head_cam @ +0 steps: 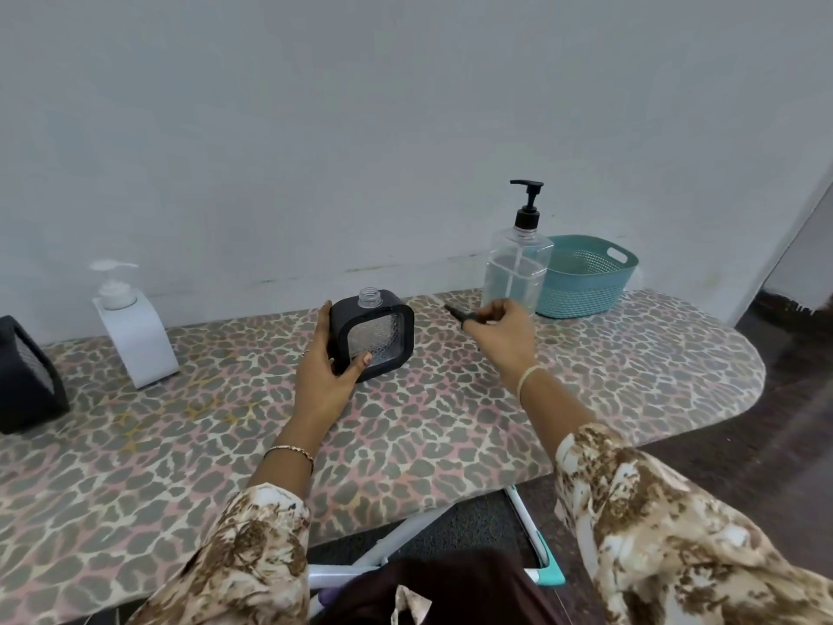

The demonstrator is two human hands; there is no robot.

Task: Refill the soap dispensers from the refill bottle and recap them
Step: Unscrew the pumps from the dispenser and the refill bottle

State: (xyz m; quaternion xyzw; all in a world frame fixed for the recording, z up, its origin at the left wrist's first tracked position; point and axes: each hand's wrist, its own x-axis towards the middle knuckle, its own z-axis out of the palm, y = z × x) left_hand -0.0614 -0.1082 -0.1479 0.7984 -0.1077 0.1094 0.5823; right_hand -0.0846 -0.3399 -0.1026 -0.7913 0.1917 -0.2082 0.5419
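Note:
A square black-framed clear dispenser stands on the leopard-print board, its threaded neck open with no cap. My left hand grips its left side, thumb on the front. My right hand is raised to its right, fingers curled round a black pump cap whose nozzle sticks out to the left. Behind that hand stands a tall clear bottle with a black pump, partly filled with clear liquid. A white pump dispenser stands at the far left.
A teal perforated basket sits behind the tall bottle by the wall. A black object is cut off at the left edge. The board's rounded end lies to the right, with dark floor beyond it.

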